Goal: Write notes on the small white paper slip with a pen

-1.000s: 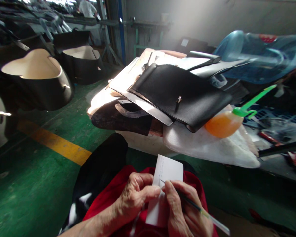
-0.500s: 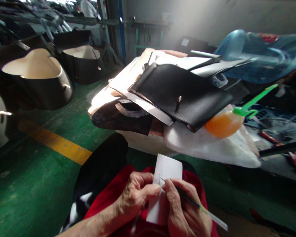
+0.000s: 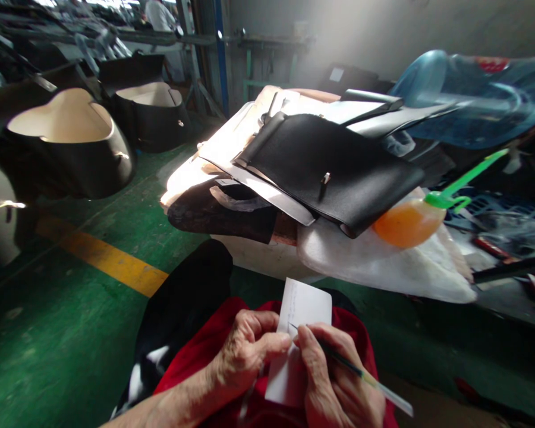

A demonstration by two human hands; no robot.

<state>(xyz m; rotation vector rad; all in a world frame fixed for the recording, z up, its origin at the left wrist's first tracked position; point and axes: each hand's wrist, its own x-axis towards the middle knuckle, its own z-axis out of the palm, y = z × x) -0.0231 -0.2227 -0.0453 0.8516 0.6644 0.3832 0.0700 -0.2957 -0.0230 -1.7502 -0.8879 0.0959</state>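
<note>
— Where is the white card (image 3: 299,333) lying?

— Between both hands, long axis running up and away from the lap. The left hand (image 3: 245,356) is closing thumb and fingers on its left edge.

— And the right hand (image 3: 334,380)?

— Just beside it, curled shut around a pen (image 3: 361,375), whose tip is touching the card's middle.

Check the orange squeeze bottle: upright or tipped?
Tipped. The orange bottle lies on its side on the white slab, green nozzle slanting up right.
</note>
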